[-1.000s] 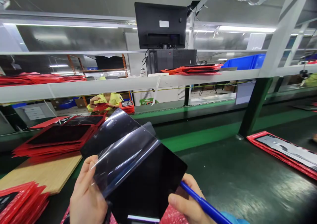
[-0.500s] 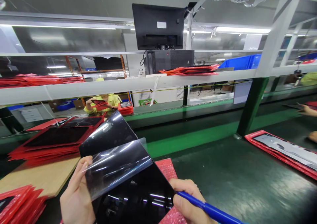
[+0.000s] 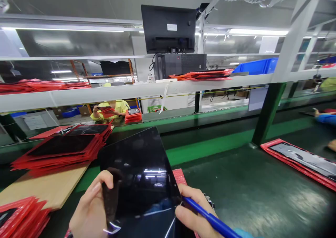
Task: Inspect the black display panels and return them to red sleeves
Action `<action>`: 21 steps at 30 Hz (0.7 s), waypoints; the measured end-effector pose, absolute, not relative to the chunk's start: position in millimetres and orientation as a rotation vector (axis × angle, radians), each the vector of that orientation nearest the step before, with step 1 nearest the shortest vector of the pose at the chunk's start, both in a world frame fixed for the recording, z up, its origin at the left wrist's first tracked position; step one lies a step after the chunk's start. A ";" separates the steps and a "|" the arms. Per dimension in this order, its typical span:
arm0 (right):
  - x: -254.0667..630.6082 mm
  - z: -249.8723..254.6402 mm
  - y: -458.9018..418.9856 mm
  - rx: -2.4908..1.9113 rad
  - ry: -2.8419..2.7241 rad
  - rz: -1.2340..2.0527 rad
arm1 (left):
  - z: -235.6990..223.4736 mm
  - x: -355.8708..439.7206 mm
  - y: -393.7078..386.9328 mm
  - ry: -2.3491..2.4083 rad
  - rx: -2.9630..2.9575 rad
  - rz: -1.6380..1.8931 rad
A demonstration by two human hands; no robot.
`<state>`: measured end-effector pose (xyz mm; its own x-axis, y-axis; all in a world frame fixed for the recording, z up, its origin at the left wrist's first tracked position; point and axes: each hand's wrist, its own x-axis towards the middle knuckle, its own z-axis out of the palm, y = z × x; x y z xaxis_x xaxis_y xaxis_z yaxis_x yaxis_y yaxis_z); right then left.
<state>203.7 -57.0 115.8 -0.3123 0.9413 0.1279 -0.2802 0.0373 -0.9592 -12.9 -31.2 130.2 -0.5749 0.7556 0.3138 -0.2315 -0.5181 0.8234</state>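
Note:
A glossy black tablet screen [image 3: 141, 182] is tilted up in front of me, its dark face reflecting the ceiling lights. My right hand [image 3: 196, 210] grips its lower right edge and also holds a blue pen [image 3: 210, 220] between thumb and fingers. At the left edge, my left hand [image 3: 90, 206] is closed, fingertips over the screen's side. A bright curl of clear film [image 3: 112, 227] shows low beside that palm; most of the film is hard to make out. Behind the screen, part of a red bubble-wrap sleeve [image 3: 180, 176] peeks out.
Red sleeves with black panels [image 3: 60, 150] are stacked on a wooden board [image 3: 44, 192] at left; more red sleeves [image 3: 21, 217] lie nearer. To the right are a red-sleeved panel [image 3: 301, 159] and a green post [image 3: 269, 115]. A person in yellow [image 3: 120, 106] works across the bench.
The clear film that was folded across the middle of the screen is gone from there. The screen has turned more upright, its upper face now bare black. Both hands stay near its edges.

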 end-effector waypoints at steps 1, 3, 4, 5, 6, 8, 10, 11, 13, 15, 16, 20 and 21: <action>203.0 116.7 -56.8 -0.752 -1.312 1.463 | 127.7 -12.9 -30.4 0.988 0.934 2.119; 201.8 117.9 -54.9 -0.753 -1.378 1.405 | 123.7 -12.9 -29.7 0.965 0.991 2.094; 201.4 118.5 -53.5 -0.770 -1.400 1.388 | 122.4 -12.8 -29.7 0.971 1.015 2.070; 201.1 119.1 -51.7 -0.784 -1.421 1.387 | 121.7 -12.5 -29.9 0.982 1.032 2.054; 201.0 119.9 -49.8 -0.787 -1.441 1.402 | 121.4 -12.3 -30.4 0.986 1.040 2.072; 201.5 121.3 -45.8 -0.759 -1.485 1.440 | 121.1 -12.5 -31.6 0.991 1.046 2.093; 202.6 121.9 -42.8 -0.718 -1.534 1.450 | 120.7 -14.1 -33.1 1.000 1.036 2.040; 203.3 121.7 -41.9 -0.706 -1.550 1.447 | 120.5 -15.2 -33.8 1.003 1.031 2.001; 204.9 119.9 -41.6 -0.707 -1.550 1.428 | 120.3 -17.2 -34.9 1.003 1.024 1.958; 206.5 116.6 -43.0 -0.729 -1.533 1.394 | 121.4 -17.4 -35.6 1.002 1.045 1.992; 207.3 114.5 -44.0 -0.745 -1.524 1.368 | 122.5 -16.7 -35.8 1.015 1.061 2.015; 209.3 105.6 -47.2 -0.710 -1.559 1.095 | 124.9 -11.5 -34.6 1.065 1.091 2.166; 209.7 104.0 -47.5 -0.686 -1.580 1.014 | 123.7 -10.6 -33.7 1.061 1.092 2.206</action>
